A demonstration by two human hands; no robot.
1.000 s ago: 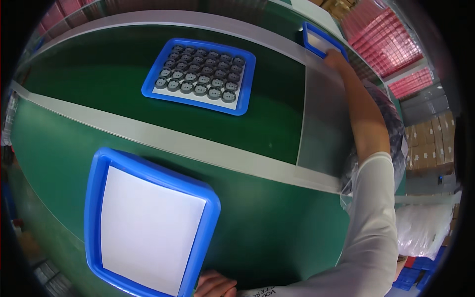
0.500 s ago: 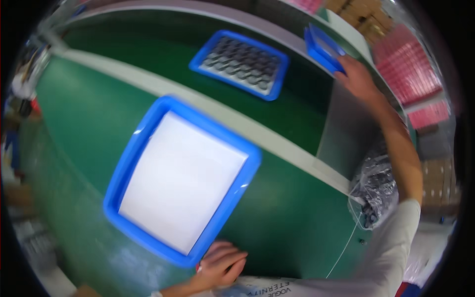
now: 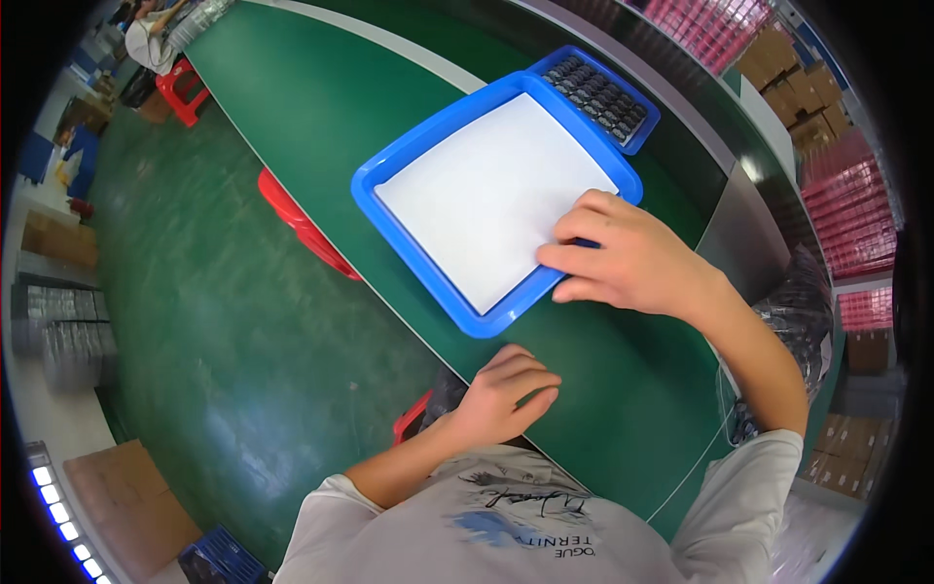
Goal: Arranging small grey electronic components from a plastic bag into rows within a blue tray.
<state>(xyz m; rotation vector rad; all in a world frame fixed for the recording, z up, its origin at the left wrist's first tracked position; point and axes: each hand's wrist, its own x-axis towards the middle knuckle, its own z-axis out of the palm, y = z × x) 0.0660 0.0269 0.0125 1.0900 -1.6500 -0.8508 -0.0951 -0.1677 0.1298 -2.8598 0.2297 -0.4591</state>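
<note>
Since half a second ago, the right hand (image 3: 632, 258) has come back from a far blue tray, which I no longer see, and my view has swung round. Nearest me, the left hand (image 3: 506, 389) is at the edge of the worktop (image 3: 331, 112), loosely curled, thumb apart, nothing showing in it. Just beyond, the right hand's fingers (image 3: 579, 261) are partly open and curled at the near-right rim of the lined tray (image 3: 421, 256); from my distance I cannot tell whether they grip it or only touch. That tray is over the worktop, overlapping a filled tray (image 3: 642, 138) in my view.

As I judge it, a fingertip dragging inward could shift the white sheet (image 3: 496, 200), a hard press on that rim could tip the tray, and a shove outward could knock the filled tray and jumble its dark parts (image 3: 595, 92).

Counting outward: two hands, one lined tray, one sheet, one filled tray whose parts are too small and partly covered to count, one bagged bundle (image 3: 798, 302), three red stools (image 3: 178, 92), two mostly hidden, and one co-worker (image 3: 146, 44) at the far end
</note>
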